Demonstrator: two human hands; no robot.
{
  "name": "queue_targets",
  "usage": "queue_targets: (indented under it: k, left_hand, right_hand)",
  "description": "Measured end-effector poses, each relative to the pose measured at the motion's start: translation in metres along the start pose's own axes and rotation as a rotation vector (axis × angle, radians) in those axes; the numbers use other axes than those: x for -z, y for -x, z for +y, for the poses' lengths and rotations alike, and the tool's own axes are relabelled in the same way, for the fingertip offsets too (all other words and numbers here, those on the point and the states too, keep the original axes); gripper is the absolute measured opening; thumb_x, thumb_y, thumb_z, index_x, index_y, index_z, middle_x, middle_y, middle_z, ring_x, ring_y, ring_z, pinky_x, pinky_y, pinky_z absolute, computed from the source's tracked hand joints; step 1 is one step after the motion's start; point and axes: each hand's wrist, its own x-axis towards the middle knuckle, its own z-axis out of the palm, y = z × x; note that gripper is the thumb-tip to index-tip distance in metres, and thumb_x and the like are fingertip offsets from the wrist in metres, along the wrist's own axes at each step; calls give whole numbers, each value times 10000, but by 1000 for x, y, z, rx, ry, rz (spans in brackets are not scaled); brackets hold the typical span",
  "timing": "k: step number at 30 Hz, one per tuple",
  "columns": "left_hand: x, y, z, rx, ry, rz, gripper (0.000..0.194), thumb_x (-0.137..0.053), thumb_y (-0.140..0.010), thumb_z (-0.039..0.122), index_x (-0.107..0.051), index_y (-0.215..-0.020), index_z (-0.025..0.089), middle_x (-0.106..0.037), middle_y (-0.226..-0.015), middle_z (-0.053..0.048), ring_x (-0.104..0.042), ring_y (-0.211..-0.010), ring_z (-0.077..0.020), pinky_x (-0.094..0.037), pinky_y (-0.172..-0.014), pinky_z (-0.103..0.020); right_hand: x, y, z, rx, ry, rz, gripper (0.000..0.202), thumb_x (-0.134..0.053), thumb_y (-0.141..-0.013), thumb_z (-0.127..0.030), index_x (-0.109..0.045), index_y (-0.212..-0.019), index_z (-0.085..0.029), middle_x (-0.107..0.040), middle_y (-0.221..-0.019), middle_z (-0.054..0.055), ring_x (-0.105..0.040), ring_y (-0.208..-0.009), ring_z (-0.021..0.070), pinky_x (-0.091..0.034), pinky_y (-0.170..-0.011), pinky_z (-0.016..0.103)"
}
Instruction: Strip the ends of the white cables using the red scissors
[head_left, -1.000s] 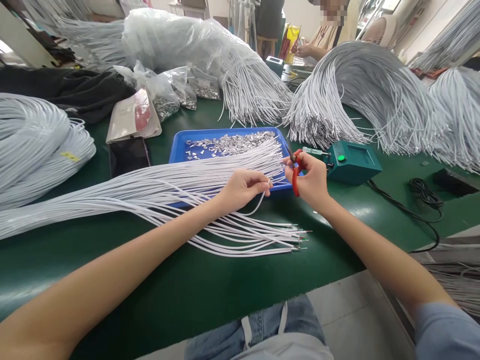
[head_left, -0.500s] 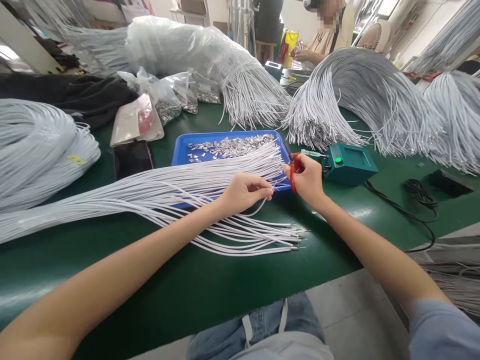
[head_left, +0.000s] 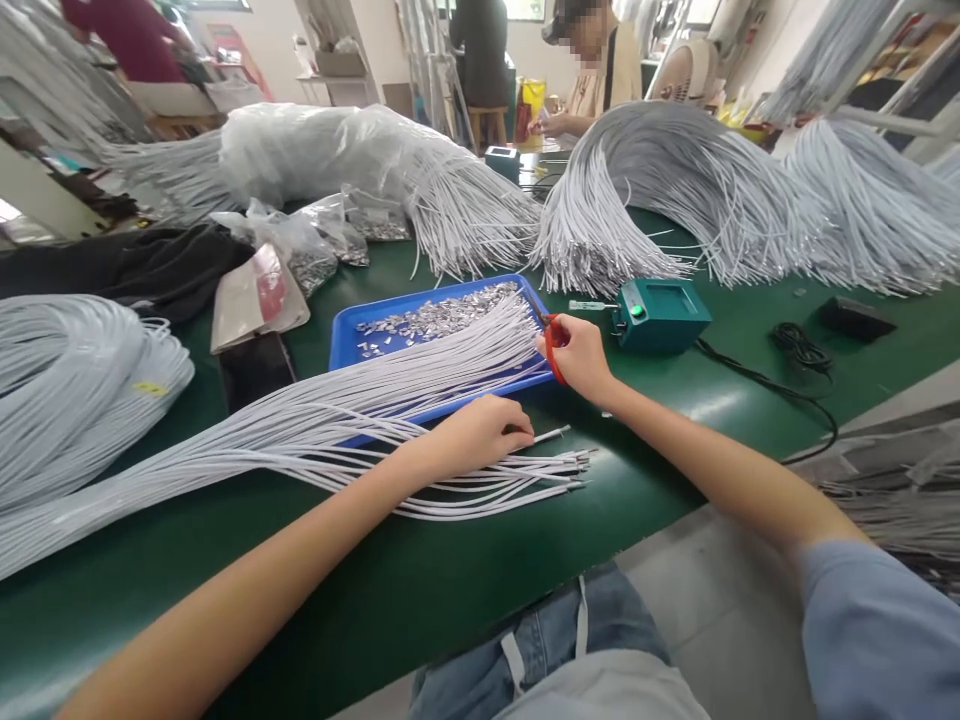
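My left hand [head_left: 489,437] is closed on a white cable [head_left: 553,435], whose end sticks out past the fingertips to the right. Under and beside that hand lie several loose white cables [head_left: 465,505] with stripped ends showing thin wires. In my right hand [head_left: 583,358] is a pair of red-handled scissors [head_left: 553,350], dark blades pointing up and left over the tray's right side. A thick bundle of white cables [head_left: 360,385] runs from the left across the blue tray [head_left: 346,345]. Small shiny metal pieces [head_left: 435,318] are heaped in the tray behind it.
Right of the tray stands a green box [head_left: 664,318] with a lit button and black cord [head_left: 757,375]. Large cable bundles [head_left: 592,220] line the back. A cable coil [head_left: 67,380] and a dark phone [head_left: 256,372] lie left. A co-worker [head_left: 600,90] sits across the table.
My left hand has come down from the tray's edge to the loose cables, bringing a cable with it. The right hand keeps the scissors by the tray. The camera view has shifted.
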Motion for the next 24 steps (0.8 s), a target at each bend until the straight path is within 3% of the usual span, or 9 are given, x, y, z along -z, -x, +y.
queue_targets:
  k: [6,10,15,24]
  left_hand:
    - [5,5,11,-19,10,-192,203,-538,-833,165,-725,-754,166,-705,-723,-3,-601,-610,-110,-413,-578,-199]
    - [18,4,10,8,-258,-78,243,-495,-895,227,-721,-823,174,-709,-847,-36,-632,-744,-162,-421,-660,-249]
    - [35,2,4,212,-715,130,266,-466,-931,285,-688,-856,159,-675,-911,-62,-643,-829,-240,-352,-572,-288]
    - [45,3,-11,364,-918,125,250,-443,-916,211,-662,-812,146,-657,-880,-72,-640,-805,-255,-294,-543,-300]
  right_hand:
    - [-1,-1,3,-10,-36,6,213,-571,-686,-231,-409,-552,-198,-455,-539,-35,-384,-530,106,-323,-539,251]
    - [-2,-1,1,-27,-46,-7,197,-576,-676,-205,-423,-553,-193,-454,-535,-39,-384,-530,104,-320,-536,248]
    - [1,0,-2,-49,-90,8,163,-577,-683,-195,-452,-579,-184,-476,-558,-38,-405,-549,106,-332,-553,249]
    - [2,-1,1,-57,-135,21,157,-573,-713,-224,-472,-601,-181,-468,-566,-38,-407,-548,108,-339,-551,254]
